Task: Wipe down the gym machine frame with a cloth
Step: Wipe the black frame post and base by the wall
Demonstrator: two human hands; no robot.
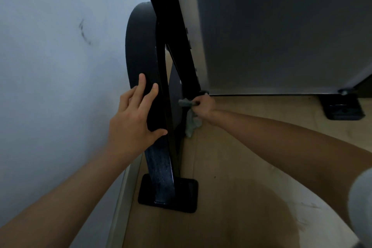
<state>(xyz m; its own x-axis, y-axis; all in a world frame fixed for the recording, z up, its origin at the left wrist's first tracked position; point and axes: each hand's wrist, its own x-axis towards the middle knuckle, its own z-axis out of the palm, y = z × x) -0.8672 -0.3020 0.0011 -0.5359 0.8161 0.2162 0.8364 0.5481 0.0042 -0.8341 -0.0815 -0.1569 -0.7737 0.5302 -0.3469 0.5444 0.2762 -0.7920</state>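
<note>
A black gym machine frame (141,46) curves down beside the wall to a flat black foot plate (187,193) on the floor. My left hand (132,115) rests on the curved front bar, fingers straight along its face and thumb wrapped under its edge. Lower and to the right, my right hand (204,107) grips a grey-green cloth (191,123) against the base of the rear diagonal bar. Part of the cloth hangs below the fist.
A pale wall (50,66) with dark scuff marks stands close on the left. A large grey panel (281,26) of the machine rises at the right, with a second black foot (342,108) under it. Light wooden floor (241,197) spreads below.
</note>
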